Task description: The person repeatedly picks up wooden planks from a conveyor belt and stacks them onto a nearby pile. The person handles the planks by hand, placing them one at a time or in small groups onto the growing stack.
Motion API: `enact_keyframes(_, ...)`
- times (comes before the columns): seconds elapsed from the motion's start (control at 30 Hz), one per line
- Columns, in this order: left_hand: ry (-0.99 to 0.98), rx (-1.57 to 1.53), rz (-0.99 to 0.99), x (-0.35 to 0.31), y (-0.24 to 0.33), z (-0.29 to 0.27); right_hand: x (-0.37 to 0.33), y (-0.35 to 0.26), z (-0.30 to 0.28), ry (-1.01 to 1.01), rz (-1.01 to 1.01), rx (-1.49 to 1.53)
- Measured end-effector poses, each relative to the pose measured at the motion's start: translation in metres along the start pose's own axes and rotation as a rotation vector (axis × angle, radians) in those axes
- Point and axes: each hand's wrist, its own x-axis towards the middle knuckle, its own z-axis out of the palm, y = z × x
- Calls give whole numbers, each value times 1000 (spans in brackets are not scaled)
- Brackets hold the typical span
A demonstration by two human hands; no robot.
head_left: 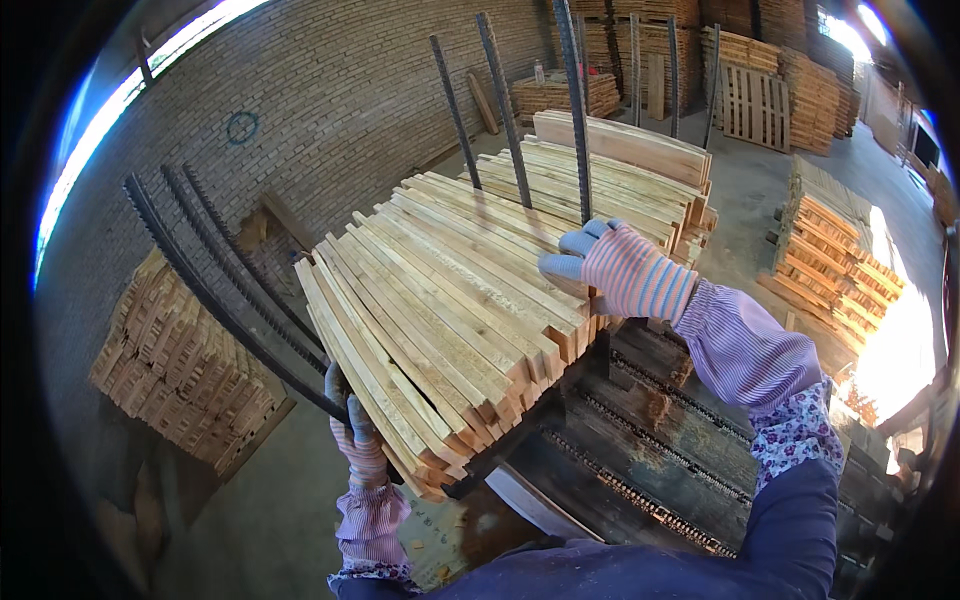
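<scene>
A broad layer of pale wooden slats [450,290] lies side by side in front of me, their near ends uneven. At its left edge, my left hand [358,435], in a striped glove with bluish fingertips, is closed against the outermost slat; part of its fingers is hidden. My right hand [625,268], gloved alike, is curled over the slats on the right side, close to a dark ribbed upright bar [575,110]. Its thumb side is partly hidden. Farther back, a wider board [625,140] stands on edge across the slats.
Bent ribbed bars [220,290] rise at the left. Dark chain tracks [640,500] run below right. Wood stacks stand on the floor at left [185,360] and right [835,260]. Pallets [755,105] lean at the back, and a brick wall [300,100] closes the left.
</scene>
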Motion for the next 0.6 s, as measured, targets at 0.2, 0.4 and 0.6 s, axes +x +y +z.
enact_keyframes(0.2,8,1,-4,1,1,7,4,16,17,48,-16,85)
enact_keyframes(0.4,7,-33,-39,1,2,6,12,18,8,54,-97,23)
enact_keyframes(0.6,22,-51,-29,0,-10,-3,21,30,-6,-148,13,276)
